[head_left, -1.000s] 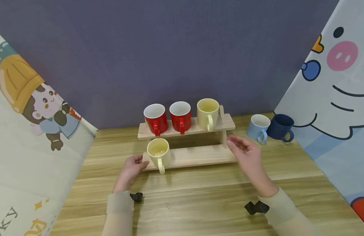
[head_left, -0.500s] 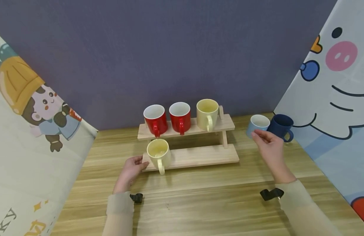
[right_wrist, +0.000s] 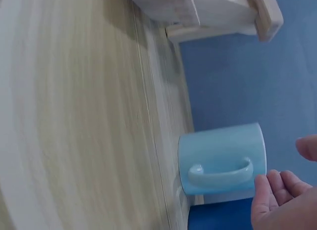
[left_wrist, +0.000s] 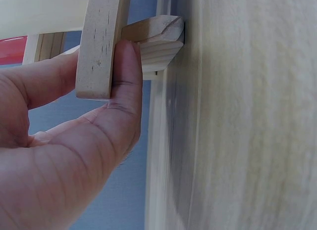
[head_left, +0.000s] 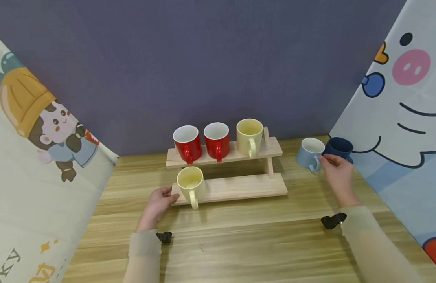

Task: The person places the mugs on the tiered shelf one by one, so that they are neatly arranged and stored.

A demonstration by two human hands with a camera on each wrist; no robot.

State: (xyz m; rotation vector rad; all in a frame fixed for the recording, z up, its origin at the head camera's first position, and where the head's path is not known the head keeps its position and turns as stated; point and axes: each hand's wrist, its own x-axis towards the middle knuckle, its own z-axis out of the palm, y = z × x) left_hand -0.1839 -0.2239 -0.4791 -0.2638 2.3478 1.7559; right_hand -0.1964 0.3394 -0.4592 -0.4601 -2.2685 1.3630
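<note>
My left hand (head_left: pixel 156 206) pinches the left end of the lower board of a two-tier wooden rack (head_left: pixel 239 187). In the left wrist view the thumb and fingers lie on opposite faces of the board end (left_wrist: pixel 96 57). My right hand (head_left: pixel 339 177) hovers at the handle side of a light blue mug (head_left: pixel 306 156), overlapping the dark blue mug (head_left: pixel 338 147) behind. In the right wrist view, its fingers (right_wrist: pixel 280 188) are loosely curved near the light blue mug's rim. The thumb stays apart from them, with nothing between. Both blue mugs stand upright on the table.
Two red mugs (head_left: pixel 218 139) and a pale yellow mug (head_left: pixel 247 141) stand on the rack's upper board. Another yellow mug (head_left: pixel 189 184) sits at the lower board's left end. A dark wall (head_left: pixel 218 63) rises behind, with printed panels (head_left: pixel 398 129) at both sides.
My right hand has moved right from the rack's right end, past the front of the light blue mug, to its handle side. The left hand stays on the board; the mugs have not moved.
</note>
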